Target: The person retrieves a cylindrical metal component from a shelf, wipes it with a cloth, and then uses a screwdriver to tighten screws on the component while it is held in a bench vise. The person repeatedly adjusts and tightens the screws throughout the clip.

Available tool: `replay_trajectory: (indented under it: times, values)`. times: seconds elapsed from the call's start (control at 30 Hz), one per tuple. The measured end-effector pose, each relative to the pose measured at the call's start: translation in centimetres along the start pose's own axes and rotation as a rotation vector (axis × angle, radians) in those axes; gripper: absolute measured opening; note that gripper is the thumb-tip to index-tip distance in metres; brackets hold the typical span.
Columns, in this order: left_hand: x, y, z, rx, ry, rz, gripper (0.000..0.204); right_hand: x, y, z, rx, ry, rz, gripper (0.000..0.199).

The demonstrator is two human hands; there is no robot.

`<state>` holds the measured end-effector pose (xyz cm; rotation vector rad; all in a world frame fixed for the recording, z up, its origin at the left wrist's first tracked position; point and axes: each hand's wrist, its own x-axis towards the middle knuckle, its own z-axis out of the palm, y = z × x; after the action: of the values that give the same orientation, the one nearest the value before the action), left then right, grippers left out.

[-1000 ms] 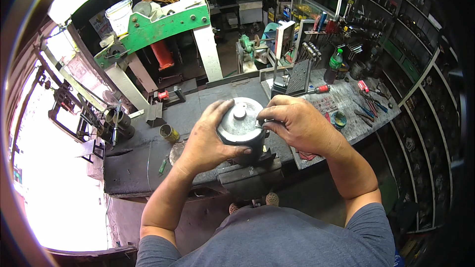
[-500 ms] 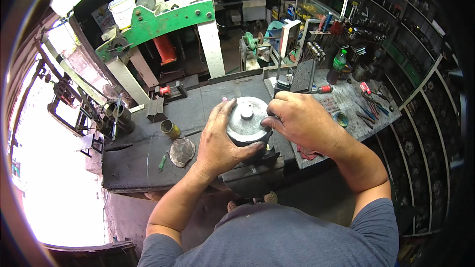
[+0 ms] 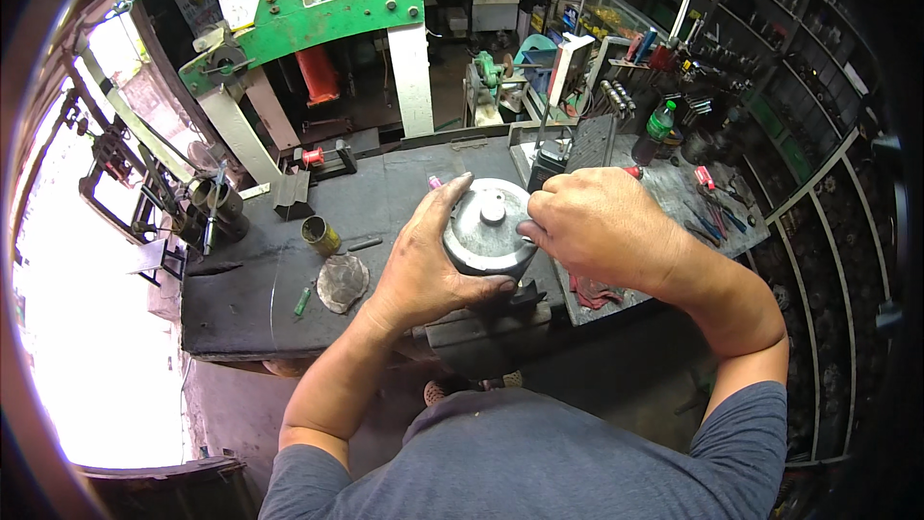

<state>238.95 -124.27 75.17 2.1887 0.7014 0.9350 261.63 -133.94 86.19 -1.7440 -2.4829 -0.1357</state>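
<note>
Two hands hold my round metal housing [image 3: 484,231] above the counter [image 3: 385,202]: left hand [image 3: 423,265] grip wrapped at 9 o'clock, right hand [image 3: 592,226] grip pinching at 3 o'clock.

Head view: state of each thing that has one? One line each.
Left hand: wrapped around the side of the round metal part, gripping.
Right hand: fingers on the part's top edge.
Round metal part: held up over the workbench, flat face up.
Small can: upright on the bench, open top.
Green bottle: upright, capped.
Workbench: dark, tools scattered on it.
</note>
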Motion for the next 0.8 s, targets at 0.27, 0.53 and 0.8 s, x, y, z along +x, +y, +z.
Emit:
replay_trajectory:
  times: [0.27, 0.53, 0.8]
  values:
    - [-0.2, 0.7, 0.5, 0.013, 0.045, -0.011, 0.12, 0.7, 1.2, -0.4, 0.058, -0.098, -0.044, 0.026]
    - [0.3, 0.3, -0.2, 0.009, -0.021, 0.014, 0.115, 0.7, 0.5, -1.8, 0.071, -0.094, 0.019, 0.024]
    - [1.0, -0.1, -0.8, -0.008, -0.085, 0.015, 0.117, 0.6, 0.5, -1.1, 0.113, -0.083, -0.064, 0.023]
